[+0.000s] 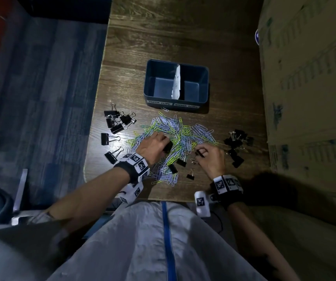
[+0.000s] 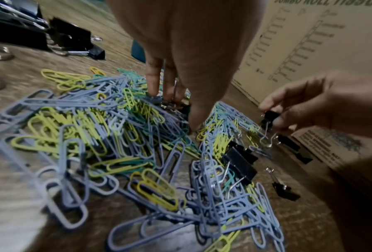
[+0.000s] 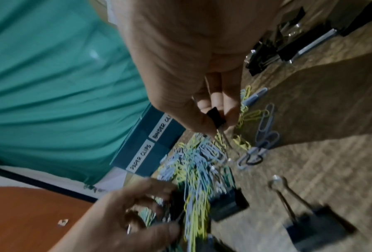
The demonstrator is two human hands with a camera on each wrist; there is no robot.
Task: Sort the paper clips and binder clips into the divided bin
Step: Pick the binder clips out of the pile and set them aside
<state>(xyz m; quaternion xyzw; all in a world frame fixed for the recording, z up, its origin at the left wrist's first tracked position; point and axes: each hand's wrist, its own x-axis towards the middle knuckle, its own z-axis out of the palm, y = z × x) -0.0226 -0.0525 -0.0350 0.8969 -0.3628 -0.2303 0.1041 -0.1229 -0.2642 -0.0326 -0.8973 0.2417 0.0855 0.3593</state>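
Observation:
The blue divided bin [image 1: 203, 78] stands behind the pile, with front labels for paper clips on the left and binder clips on the right; both compartments show bare floors. A heap of lilac, yellow and green paper clips [image 1: 175, 130] covers the table centre. My left hand [image 1: 166, 146] reaches into the heap and grips a black binder clip [image 2: 172, 105] between fingers and thumb. My right hand [image 1: 200, 153] hovers just right of the heap and pinches a small black binder clip [image 3: 216, 117], its wire handles hanging down.
Large black binder clips [image 1: 116, 123] lie at the table's left edge, smaller ones [image 1: 237, 142] at the right. Several more binder clips [image 1: 181, 162] sit in the near part of the heap. A tall cardboard box [image 1: 309, 78] walls the right side.

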